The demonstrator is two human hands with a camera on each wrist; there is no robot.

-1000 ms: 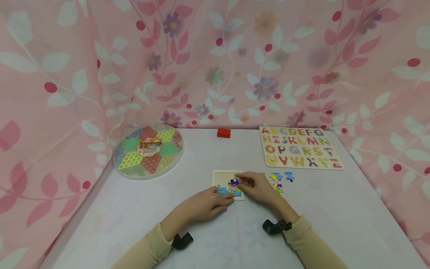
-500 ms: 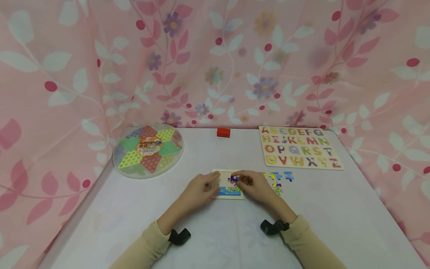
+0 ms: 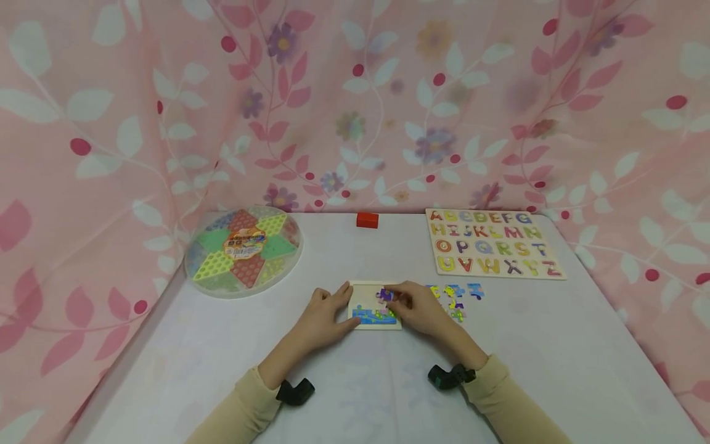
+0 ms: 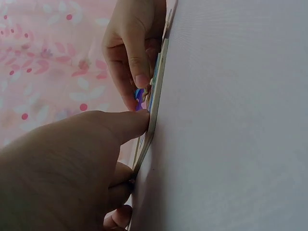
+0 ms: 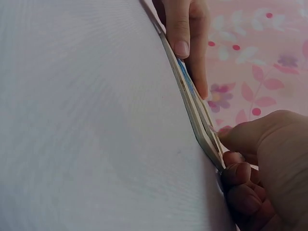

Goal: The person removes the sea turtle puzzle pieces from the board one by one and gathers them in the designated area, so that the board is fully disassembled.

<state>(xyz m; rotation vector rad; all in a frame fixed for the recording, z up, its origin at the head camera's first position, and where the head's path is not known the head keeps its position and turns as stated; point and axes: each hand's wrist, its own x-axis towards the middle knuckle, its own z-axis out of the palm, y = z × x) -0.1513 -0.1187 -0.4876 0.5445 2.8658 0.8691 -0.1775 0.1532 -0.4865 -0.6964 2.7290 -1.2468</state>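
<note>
Left hand (image 3: pixel 322 317) holds wooden tray (image 3: pixel 365 296); right hand (image 3: pixel 423 306), knobbed piece (image 3: pixel 384 295).

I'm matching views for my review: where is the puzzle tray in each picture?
Head: puzzle tray just below centre, between left hand and right hand.
Left wrist: puzzle tray near centre, steep, seen edge-on.
Right wrist: puzzle tray right of centre, slanting, seen edge-on.
Shared landmark: pink curtain, at back, left and upper right respectively.

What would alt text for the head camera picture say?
A person's left hand touches a jigsaw tray; the right hand holds a purple piece. Loose pieces lie right; alphabet board, red block and round board sit beyond.
</note>
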